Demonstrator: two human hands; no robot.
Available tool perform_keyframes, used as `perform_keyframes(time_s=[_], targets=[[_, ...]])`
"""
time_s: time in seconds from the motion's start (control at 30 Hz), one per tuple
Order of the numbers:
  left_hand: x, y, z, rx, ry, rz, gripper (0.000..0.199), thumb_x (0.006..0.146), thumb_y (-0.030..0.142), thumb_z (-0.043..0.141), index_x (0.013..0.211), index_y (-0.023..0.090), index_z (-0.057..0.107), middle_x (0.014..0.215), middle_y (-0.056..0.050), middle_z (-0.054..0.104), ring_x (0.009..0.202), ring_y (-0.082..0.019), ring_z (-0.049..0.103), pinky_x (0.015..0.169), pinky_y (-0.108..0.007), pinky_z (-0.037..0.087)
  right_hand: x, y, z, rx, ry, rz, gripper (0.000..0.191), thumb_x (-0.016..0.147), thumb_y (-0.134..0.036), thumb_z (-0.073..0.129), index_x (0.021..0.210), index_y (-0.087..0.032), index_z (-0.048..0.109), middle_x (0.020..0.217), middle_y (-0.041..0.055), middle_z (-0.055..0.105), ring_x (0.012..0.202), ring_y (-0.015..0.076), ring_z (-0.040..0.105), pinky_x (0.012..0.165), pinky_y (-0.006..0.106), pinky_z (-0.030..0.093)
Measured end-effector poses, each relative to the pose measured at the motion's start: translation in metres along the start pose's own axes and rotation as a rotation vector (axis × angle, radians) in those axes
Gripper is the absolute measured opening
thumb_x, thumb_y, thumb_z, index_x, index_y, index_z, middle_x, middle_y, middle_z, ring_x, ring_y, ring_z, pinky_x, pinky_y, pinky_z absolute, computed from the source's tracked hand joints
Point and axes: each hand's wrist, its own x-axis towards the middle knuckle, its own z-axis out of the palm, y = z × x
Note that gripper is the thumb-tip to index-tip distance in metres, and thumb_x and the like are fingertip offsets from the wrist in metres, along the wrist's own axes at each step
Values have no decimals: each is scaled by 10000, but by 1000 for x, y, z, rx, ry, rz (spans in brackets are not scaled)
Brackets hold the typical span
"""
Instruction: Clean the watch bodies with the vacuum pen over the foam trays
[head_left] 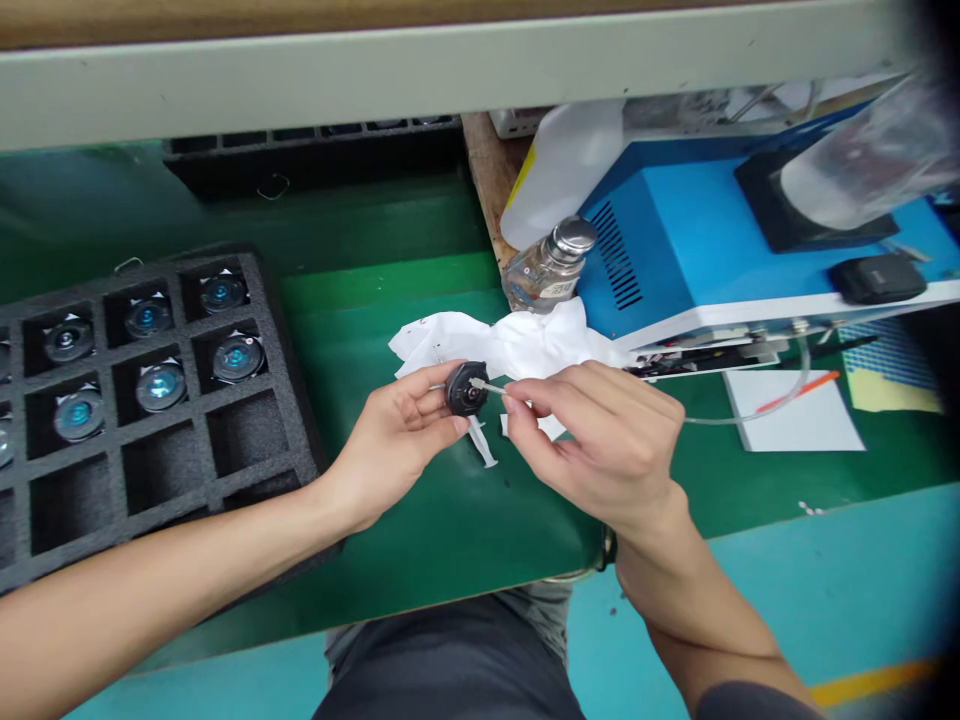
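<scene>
My left hand [401, 430] holds a small round black part [466, 390] between fingers and thumb, its face turned up and toward the right. In my right hand [600, 425] a thin pale swab-like stick [489, 387] is pinched, and its tip meets or hovers just over the middle of the black part. Beneath the hands, a clear syringe [481, 443] lies on the green mat [465, 530]. Crumpled white tissue [532, 340] spreads just behind the black part.
At the left stands a black foam tray [274, 350] with round lens-like parts in several compartments. A glass jar [551, 265] with a metal lid and a blue machine [690, 230] are at the back right. White paper [795, 425] lies beneath a tube. A shelf edge [375, 75] crosses above.
</scene>
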Motion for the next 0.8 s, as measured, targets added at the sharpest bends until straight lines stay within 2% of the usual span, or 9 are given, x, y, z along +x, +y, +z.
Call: perform_keyframes(time_s=[0.33, 0.67, 0.8], targets=[[0, 1, 1, 4, -3, 5, 516, 792, 34, 788, 1290, 128, 696, 1123, -71, 807, 1190, -242, 716, 1079, -368, 538, 0, 1, 2, 13, 1, 5, 63, 853, -133, 715, 851, -197, 717, 638, -19, 669, 586, 145, 600, 583, 303, 443], [2, -3, 0, 34, 3, 19, 537, 777, 33, 781, 1297, 143, 704, 1204, -74, 791, 1191, -241, 715, 1061, -363, 542, -2, 1, 2, -16, -25, 23, 66, 865, -150, 698, 840, -207, 717, 631, -25, 664, 590, 141, 597, 595, 300, 435], [3, -9, 1, 49, 57, 61, 526, 750, 16, 767, 1256, 157, 730, 1230, -84, 780, 1212, -260, 704, 1093, -392, 517, -2, 1, 0, -9, -64, 16, 48, 858, -160, 722, 858, -207, 715, 666, -15, 695, 618, 159, 642, 618, 308, 454]])
